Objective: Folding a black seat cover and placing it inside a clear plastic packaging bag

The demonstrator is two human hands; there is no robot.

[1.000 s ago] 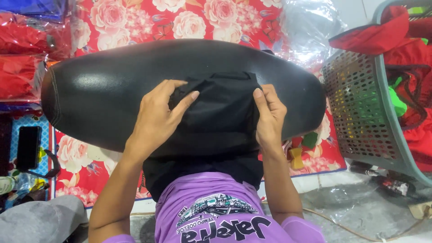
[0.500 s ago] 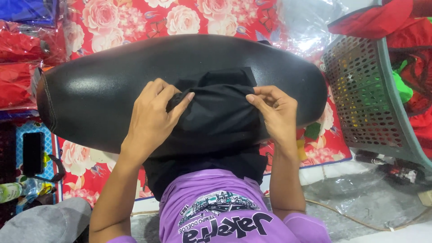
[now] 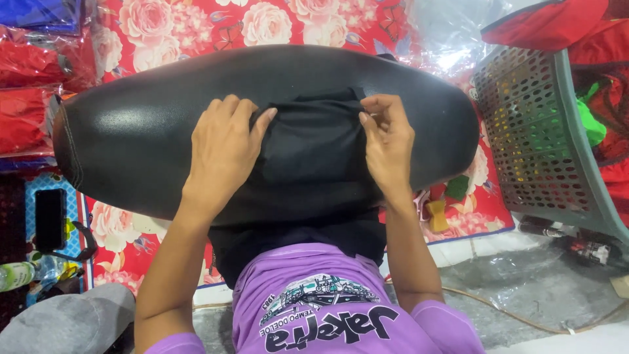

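A black cloth is held flat on the black padded seat, pinched by the left hand and right hand; smoothing is judged unfinished, creases remaining.

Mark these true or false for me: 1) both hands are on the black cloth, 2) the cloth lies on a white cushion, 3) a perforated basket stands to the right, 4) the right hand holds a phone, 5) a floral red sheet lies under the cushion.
1. True: the left hand and the right hand both press on the black cloth at its two sides.
2. False: the cloth lies on a long, glossy black cushion.
3. True: a grey-green perforated basket stands at the right, with red and green fabric inside.
4. False: the right hand pinches the cloth edge; a dark phone lies apart at the far left.
5. True: a red floral sheet shows beyond and below the cushion.
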